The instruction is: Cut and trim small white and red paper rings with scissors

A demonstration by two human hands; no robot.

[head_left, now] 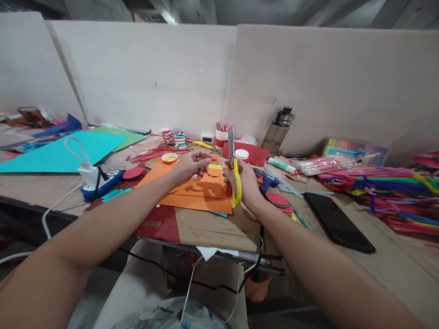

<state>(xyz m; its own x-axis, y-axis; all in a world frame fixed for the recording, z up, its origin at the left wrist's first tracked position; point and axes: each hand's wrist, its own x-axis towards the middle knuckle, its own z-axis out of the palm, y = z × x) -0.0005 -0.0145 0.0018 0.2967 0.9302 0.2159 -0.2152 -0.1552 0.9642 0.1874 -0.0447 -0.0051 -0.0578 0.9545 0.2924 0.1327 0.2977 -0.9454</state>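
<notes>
Scissors (236, 172), yellow-handled, held near upright in right hand (247, 180), blades pointing up, above front part of table (65, 196). Right grip: closed round handles, fingers partly hidden behind yellow loop. Left hand (190, 168): to left of scissors, apart from blades, over orange sheets (192, 201). Left grip: narrow, thumb and fingertips near each other; cannot tell if holding a scrap or not. Between both hands, a small yellow piece (215, 167), details too small to read. Orange sheets: overlapping, edges askew, laid on cardboard (216, 230), with turquoise corner peeking out at front edge. Just beyond left wrist: shallow round container (169, 158), red outside, yellow inside. Farther back: striped stacks (179, 140) in red, white and blue; small digital clock (207, 138); red-and-white cup (221, 137) with red sticks in it. Beyond right hand: white round piece (241, 154) in front of red paper (258, 155), and dark-topped bottle (275, 132), tilted. Right of right hand: blue glue gun (267, 181), red discs (277, 199), glue stick (281, 165), black phone (339, 221) lying flat, and bundled multicoloured pipe cleaners (394, 192). Far left: large turquoise sheet (65, 151) partly over green sheet (120, 138), near blue power strip (106, 182) with white plug (89, 175).
</notes>
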